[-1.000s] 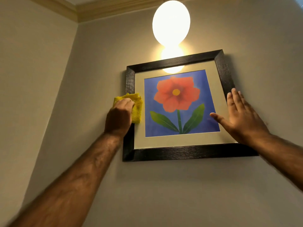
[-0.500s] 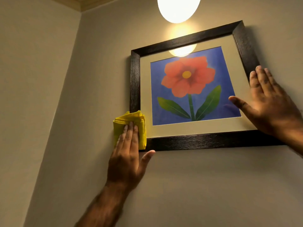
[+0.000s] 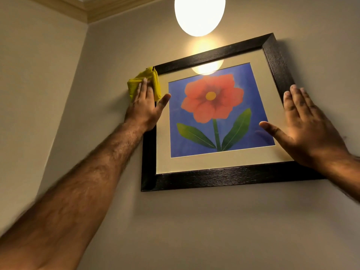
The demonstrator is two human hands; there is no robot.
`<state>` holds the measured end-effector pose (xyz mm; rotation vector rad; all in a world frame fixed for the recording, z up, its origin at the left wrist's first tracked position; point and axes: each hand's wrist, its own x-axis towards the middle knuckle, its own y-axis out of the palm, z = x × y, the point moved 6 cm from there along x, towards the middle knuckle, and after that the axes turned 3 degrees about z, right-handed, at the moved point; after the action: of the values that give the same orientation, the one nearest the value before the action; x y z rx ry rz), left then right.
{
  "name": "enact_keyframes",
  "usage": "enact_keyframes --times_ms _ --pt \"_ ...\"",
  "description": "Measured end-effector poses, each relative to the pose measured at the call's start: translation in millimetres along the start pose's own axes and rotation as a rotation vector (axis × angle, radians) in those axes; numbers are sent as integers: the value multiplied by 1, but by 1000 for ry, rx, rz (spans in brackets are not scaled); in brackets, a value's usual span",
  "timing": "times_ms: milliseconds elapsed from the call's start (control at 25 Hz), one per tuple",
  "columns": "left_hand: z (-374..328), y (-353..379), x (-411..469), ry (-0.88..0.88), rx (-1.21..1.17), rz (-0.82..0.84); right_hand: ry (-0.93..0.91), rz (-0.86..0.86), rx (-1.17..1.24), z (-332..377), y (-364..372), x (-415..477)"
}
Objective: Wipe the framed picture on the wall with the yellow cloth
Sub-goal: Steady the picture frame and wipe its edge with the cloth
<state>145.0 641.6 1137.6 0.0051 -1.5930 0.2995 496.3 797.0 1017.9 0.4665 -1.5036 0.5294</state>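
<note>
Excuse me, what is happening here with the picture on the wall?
A person is dusting a framed flower picture on the wall. The left hand presses a folded yellow cloth flat against the upper left corner of its black frame. The right hand rests open on the frame's right side, steadying it.

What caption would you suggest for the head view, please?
The left hand presses a yellow cloth to the upper-left corner of the picture frame; right hand steadies its right side.

Item: person, two bare limbs in view. Left hand [image 3: 145, 106], forearm densely haired, at 7 o'clock. Right hand [image 3: 309, 129], forearm lightly haired, at 4 o'clock, wrist creased.
</note>
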Motion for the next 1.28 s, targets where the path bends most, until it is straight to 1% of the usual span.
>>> enact_keyframes --times_ms 120,280,440,520,600,680,800,920,1040,1160,1280 --pt "5 11 -52 49 -6 -4 6 0 1 0 0 0" --pt "12 28 -154 79 -7 18 6 11 1 0 -1 -1" --pt "17 50 -258 32 55 114 15 8 13 1 -2 -3" --pt "18 54 -281 1 65 149 12 7 17 2 -2 -3" --pt "17 48 -274 -12 62 150 12 7 18 3 -1 -3" --pt "13 37 -243 14 89 105 6 0 12 3 1 -4" --pt "7 20 -157 10 92 58 2 -13 5 2 1 -2" --pt "5 8 -63 -38 80 63 3 -17 -4 1 1 -1" --pt "6 0 -4 -76 60 93 5 -19 -3 -1 1 -1" --pt "7 -1 5 -64 59 107 5 -18 9 -1 0 0" --pt "8 7 -32 -35 51 88 4 -13 9 0 0 -2"
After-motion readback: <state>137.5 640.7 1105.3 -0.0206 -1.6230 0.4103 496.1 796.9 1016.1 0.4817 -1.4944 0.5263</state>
